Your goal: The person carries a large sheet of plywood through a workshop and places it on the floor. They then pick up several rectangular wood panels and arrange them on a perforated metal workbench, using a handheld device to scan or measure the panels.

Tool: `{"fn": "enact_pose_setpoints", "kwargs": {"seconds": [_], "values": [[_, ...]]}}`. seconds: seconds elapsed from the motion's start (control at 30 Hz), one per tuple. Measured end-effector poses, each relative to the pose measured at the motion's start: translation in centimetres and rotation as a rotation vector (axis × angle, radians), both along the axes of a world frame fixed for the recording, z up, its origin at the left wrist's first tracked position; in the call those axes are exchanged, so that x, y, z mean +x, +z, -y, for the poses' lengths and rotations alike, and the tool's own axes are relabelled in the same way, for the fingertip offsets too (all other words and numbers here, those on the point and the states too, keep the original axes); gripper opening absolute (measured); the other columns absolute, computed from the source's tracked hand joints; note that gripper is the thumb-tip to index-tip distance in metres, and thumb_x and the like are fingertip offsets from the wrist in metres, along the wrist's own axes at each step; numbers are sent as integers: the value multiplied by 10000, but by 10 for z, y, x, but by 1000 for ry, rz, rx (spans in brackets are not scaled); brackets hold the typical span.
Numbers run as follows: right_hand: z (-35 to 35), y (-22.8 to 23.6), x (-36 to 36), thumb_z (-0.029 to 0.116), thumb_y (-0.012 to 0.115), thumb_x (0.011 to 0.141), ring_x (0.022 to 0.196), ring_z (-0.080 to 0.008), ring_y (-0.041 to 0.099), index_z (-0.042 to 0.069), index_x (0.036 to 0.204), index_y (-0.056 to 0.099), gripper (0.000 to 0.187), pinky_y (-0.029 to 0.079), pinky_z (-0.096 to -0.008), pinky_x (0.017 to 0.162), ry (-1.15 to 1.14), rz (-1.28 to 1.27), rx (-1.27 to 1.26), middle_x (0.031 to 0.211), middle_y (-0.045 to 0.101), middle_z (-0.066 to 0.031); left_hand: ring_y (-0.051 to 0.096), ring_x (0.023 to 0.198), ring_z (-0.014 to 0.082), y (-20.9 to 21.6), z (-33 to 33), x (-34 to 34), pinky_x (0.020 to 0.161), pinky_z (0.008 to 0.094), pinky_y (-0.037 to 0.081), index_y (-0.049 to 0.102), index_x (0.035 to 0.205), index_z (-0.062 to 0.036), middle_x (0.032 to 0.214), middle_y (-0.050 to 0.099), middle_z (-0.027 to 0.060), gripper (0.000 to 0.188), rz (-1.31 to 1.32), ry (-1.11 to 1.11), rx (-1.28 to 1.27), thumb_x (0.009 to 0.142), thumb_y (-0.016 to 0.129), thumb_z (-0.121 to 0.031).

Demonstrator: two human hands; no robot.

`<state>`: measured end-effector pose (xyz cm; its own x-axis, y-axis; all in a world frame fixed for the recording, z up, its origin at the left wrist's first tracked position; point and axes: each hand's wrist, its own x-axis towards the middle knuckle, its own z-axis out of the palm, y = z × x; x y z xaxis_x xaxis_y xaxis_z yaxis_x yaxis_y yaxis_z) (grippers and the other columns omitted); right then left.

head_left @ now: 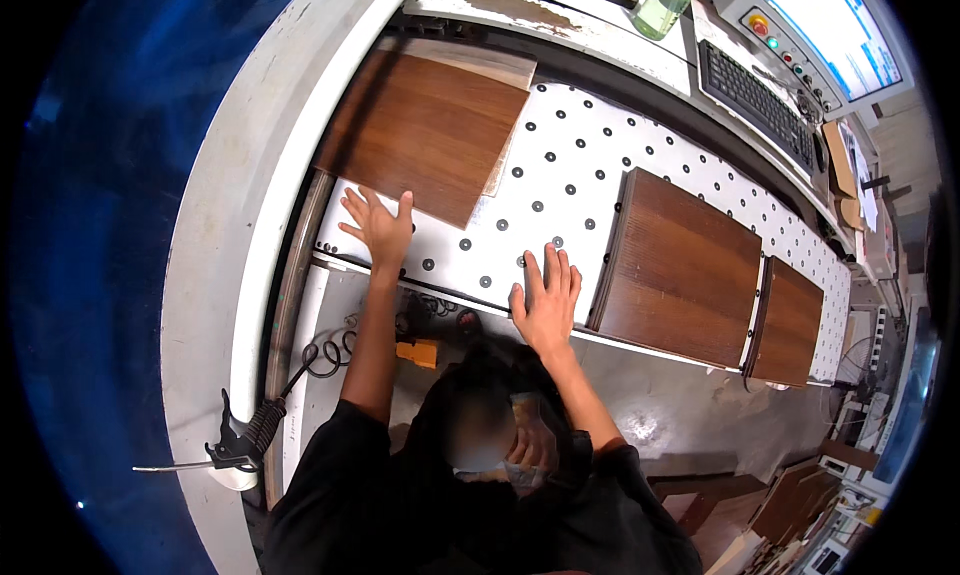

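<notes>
My left hand is spread at the near edge of a brown wood-grain panel, fingertips by or on that edge. The panel lies flat at the left of a white table top dotted with black studs, over a paler board that peeks out at its far and right sides. My right hand rests over the table's near edge, fingers apart and holding nothing. Just right of it sits a stack of brown panels, and beyond that a smaller brown stack.
A white rail borders the left side, with a black air blow gun hanging from a coiled hose. Along the far ledge are a green bottle, a keyboard and a monitor. More boards stand on the floor at lower right.
</notes>
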<state>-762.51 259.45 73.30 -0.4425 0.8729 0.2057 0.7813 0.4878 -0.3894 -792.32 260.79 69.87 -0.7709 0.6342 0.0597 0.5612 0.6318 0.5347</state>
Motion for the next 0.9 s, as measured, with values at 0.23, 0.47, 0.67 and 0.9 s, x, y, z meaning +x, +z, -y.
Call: {"fn": "enact_pose_setpoints", "kwargs": {"seconds": [0.23,0.47,0.67,0.9], "values": [[-3,1,-3,281,590,901,1415,-431,320,72,1401,535,544,221,-599,1159,7,60,-3,1495,382,-255,-118,1509,464,13,-50,10,1152,665,-91,105,1483,216,1588,0,397,1233,183,-5,-66,809,708,-622],[-4,2,-4,272,560,919,1396,-458,324,36,1393,522,531,221,-615,1141,48,92,7,1488,378,-276,-151,1501,469,9,-79,10,1149,657,-118,96,1498,196,1589,-10,394,1295,113,-26,-14,774,705,-688],[-5,3,-3,272,560,919,1385,-477,326,38,1398,511,536,231,-624,1131,59,91,3,1479,381,-288,-56,1503,499,2,-96,-12,1175,643,-61,136,1503,180,1594,52,379,1312,55,7,-66,744,695,-733],[-8,6,-4,276,556,926,1381,-485,325,41,1401,502,533,222,-629,1134,68,88,-24,1484,368,-288,57,1492,517,1,-89,-83,1187,640,4,156,1548,83,1606,136,335,1292,122,2,-71,716,723,-727]]}}
